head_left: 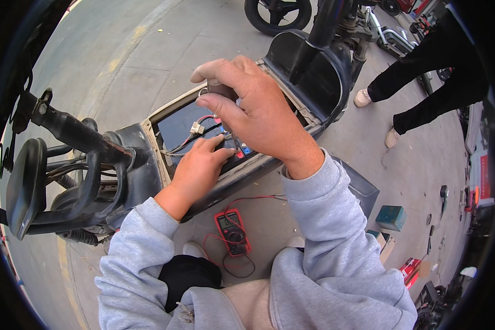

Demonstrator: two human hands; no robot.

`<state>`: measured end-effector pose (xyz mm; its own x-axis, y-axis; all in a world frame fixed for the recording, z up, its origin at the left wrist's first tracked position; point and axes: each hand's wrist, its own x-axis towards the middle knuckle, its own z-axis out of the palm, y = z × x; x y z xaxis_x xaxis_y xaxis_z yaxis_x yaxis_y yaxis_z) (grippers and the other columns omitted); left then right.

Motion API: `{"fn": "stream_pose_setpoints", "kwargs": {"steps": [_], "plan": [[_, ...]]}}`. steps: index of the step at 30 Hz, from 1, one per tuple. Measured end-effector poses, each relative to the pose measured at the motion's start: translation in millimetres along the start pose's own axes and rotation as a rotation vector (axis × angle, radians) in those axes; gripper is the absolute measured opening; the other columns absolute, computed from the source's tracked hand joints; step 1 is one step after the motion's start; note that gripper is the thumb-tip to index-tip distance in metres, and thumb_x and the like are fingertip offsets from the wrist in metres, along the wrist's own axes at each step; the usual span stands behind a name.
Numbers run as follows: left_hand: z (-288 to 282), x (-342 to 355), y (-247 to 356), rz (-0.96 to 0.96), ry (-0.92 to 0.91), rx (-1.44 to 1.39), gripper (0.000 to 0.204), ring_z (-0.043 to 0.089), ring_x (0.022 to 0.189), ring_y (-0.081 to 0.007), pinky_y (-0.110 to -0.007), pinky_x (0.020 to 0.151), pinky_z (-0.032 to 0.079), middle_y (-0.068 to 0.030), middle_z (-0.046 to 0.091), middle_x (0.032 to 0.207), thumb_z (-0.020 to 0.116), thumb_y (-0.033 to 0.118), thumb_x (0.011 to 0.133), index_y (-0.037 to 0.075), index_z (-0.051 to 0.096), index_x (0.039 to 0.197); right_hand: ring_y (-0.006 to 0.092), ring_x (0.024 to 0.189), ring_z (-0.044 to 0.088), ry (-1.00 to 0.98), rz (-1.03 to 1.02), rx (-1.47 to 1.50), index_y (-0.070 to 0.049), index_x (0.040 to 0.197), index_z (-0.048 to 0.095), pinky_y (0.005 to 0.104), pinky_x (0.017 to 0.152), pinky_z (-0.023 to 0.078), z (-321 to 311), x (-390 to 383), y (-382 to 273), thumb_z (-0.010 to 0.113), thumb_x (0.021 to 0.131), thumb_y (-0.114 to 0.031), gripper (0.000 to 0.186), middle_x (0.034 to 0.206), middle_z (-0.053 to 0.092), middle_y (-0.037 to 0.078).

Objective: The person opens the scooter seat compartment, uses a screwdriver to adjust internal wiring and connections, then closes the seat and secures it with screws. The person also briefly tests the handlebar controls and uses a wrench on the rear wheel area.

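My right hand point(253, 99) is closed round the dark handle of a screwdriver point(221, 89), held upright over the opening in the scooter's footboard. Its shaft drops toward the battery terminals point(243, 150), which have red and blue parts. Beside them, my left hand point(199, 165) reaches in with fingers apart, their tips down by the terminals and dark wires. Whether those fingertips press on a wire, I cannot tell. A black battery point(176, 135) fills the compartment, with a white wire connector point(197, 128) and red and black wires on top. My right hand hides part of the compartment.
A red multimeter point(232, 232) with leads lies on the ground between my feet. The scooter's seat point(26, 187) is at left, its front shield point(308, 77) at upper right. A person's legs point(423, 82) stand beyond. Right of me are a teal box point(391, 218) and scattered tools.
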<state>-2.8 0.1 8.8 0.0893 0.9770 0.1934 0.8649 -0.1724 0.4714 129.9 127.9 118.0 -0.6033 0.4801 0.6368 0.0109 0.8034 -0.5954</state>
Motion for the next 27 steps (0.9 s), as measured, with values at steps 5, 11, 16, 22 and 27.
{"fn": "stream_pose_setpoints", "kwargs": {"steps": [5, 11, 16, 22, 27], "plan": [[-0.6, 3.5, 2.7, -0.075, 0.052, -0.098, 0.033, 0.060, 0.115, -0.0383, -0.045, 0.097, 0.050, -0.0194, 0.064, 0.122, 0.072, 0.011, 0.089, 0.005, 0.067, 0.121, 0.0127, 0.059, 0.052, -0.122, 0.287, 0.659, -0.003, 0.082, 0.062, 0.0272, 0.053, 0.042, -9.2, -3.7, 14.2, 0.065, 0.100, -0.025, 0.028, 0.069, 0.057, 0.005], [-3.0, 11.3, -1.4, -0.085, 0.031, -0.172, 0.041, 0.059, 0.109, -0.0396, -0.045, 0.094, 0.050, -0.0194, 0.060, 0.116, 0.072, 0.010, 0.089, 0.000, 0.062, 0.127, 0.0063, 0.047, 0.044, -0.249, 0.286, 1.166, -0.006, 0.068, 0.056, 0.0235, 0.043, 0.034, -0.4, 1.2, 27.4, 0.060, 0.102, -0.029, 0.041, 0.056, 0.053, 0.002], [-2.5, 12.4, -8.2, -0.102, -0.010, -0.243, 0.043, 0.057, 0.111, -0.0384, -0.044, 0.096, 0.049, -0.0192, 0.059, 0.117, 0.071, 0.006, 0.088, 0.000, 0.062, 0.130, 0.0063, 0.047, 0.044, -0.070, 0.394, 1.033, -0.006, 0.068, 0.056, 0.0240, 0.043, 0.035, 9.1, 3.9, 24.2, 0.061, 0.103, -0.031, 0.043, 0.056, 0.052, 0.000], [-3.4, 20.3, -15.5, -0.066, -0.093, -0.251, 0.046, 0.058, 0.113, -0.0377, -0.043, 0.098, 0.049, -0.0189, 0.059, 0.120, 0.072, 0.006, 0.087, 0.001, 0.063, 0.132, 0.0052, 0.048, 0.045, 0.374, 0.319, 0.489, -0.006, 0.071, 0.051, 0.0226, 0.043, 0.034, 42.0, 4.1, 8.5, 0.048, 0.110, -0.036, 0.050, 0.056, 0.049, 0.000], [-12.8, 20.6, -6.5, -0.153, -0.110, -0.221, 0.045, 0.059, 0.112, -0.0376, -0.043, 0.098, 0.049, -0.0185, 0.059, 0.118, 0.076, 0.009, 0.085, 0.000, 0.065, 0.127, 0.0057, 0.050, 0.044, -0.029, 0.422, 0.959, -0.006, 0.071, 0.052, 0.0234, 0.044, 0.033, 2.6, 7.8, 16.9, 0.057, 0.104, -0.030, 0.041, 0.057, 0.051, 0.002]]}}
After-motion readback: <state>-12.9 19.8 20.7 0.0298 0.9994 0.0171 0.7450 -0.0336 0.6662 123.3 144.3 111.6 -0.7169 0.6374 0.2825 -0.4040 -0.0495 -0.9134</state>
